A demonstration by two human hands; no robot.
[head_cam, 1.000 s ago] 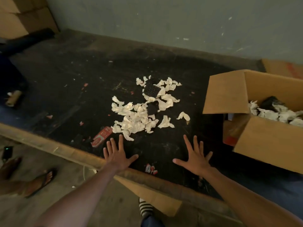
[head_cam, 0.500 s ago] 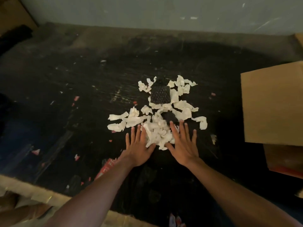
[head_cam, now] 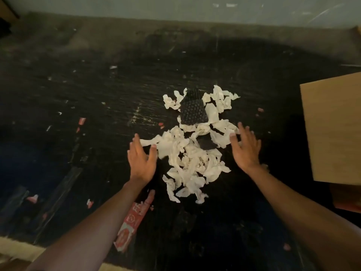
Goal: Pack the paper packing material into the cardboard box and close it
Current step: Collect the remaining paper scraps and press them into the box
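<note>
Left hand (head_cam: 142,161): released grip, fingers straight and together, palm turned inward at the left edge of the paper (head_cam: 192,163), fingertips touching a strip at the pile's far-left corner.
Right hand (head_cam: 246,148): released too, fingers spread, palm facing the pile from the right, fingertips touching the scraps there.
Paper: a loose heap of crumpled white scraps, right between both hands, lying on the dark desk (head_cam: 97,94), mid-scene.
Black pad (head_cam: 193,112): a dimpled dark square at the far end of the heap, paper all around it; a second dark piece (head_cam: 207,143) sits in the middle of the scraps.
Box (head_cam: 332,130): at the right edge, one brown flap facing the camera, apart from the pile; its inside is hidden.
Red label (head_cam: 132,220): flat on the desk, near side, beside the left forearm.
Desk: black, scuffed, dotted with small red and white bits.
</note>
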